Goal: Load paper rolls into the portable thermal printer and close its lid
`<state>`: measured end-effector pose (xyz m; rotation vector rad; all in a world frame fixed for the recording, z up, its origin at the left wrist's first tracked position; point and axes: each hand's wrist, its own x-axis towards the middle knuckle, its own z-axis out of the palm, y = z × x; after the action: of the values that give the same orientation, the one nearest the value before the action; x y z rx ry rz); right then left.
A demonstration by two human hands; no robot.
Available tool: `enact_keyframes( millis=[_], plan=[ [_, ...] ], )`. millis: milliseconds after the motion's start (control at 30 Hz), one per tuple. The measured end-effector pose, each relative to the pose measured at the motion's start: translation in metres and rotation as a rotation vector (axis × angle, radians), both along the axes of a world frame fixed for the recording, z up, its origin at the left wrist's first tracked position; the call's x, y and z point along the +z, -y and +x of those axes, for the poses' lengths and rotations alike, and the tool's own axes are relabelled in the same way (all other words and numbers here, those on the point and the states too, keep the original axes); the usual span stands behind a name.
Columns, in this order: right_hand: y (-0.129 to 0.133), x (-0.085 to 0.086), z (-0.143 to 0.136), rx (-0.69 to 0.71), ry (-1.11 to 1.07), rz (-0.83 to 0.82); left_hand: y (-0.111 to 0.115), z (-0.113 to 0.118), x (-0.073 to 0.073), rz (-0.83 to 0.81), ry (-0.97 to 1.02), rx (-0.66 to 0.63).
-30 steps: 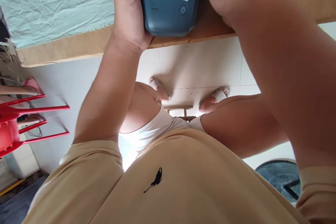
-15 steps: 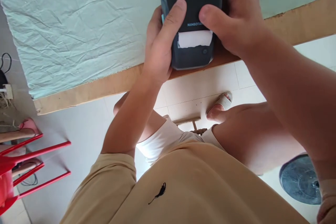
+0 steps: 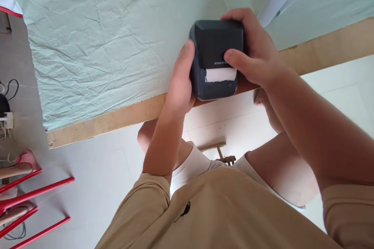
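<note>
A dark label printer (image 3: 217, 46) is between my two hands at the table's front edge, with a white strip of label paper (image 3: 221, 74) sticking out of its front slot. My left hand (image 3: 181, 78) presses along the printer's left side, thumb at its upper left edge. From the right, my right hand (image 3: 254, 50) grips it, the thumb resting on the lid and the fingers round the far side. Beneath the printer a brown surface shows at the table edge. Whether the printer rests on it or is held just above, I cannot tell.
A pale green cloth (image 3: 111, 39) covers the table, whose wooden edge (image 3: 111, 122) runs along the front. Behind my right hand lies a white paper roll (image 3: 276, 2). At the left are a red stool's legs (image 3: 43, 188), another person's foot (image 3: 26, 159) and cables (image 3: 11, 89).
The view has shifted, so table and printer appear lower and the paper roll shows more fully. My left thumb has moved from the printer's lid to its left edge.
</note>
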<state>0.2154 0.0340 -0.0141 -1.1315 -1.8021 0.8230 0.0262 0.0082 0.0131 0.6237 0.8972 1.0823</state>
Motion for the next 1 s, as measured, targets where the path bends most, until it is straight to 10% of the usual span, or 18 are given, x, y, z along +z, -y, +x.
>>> enact_keyframes(
  millis=[433,800,1000],
  plan=[
    [0.005,0.0,0.006,0.151,-0.084,-0.051,-0.004,-0.016,-0.009,0.064,-0.085,0.031],
    [0.023,0.03,-0.02,-0.565,-0.135,0.369,0.003,-0.018,-0.009,0.122,-0.109,-0.11],
    [0.02,0.05,-0.026,-0.408,0.377,0.276,0.004,-0.022,-0.011,0.204,-0.152,-0.169]
  ],
)
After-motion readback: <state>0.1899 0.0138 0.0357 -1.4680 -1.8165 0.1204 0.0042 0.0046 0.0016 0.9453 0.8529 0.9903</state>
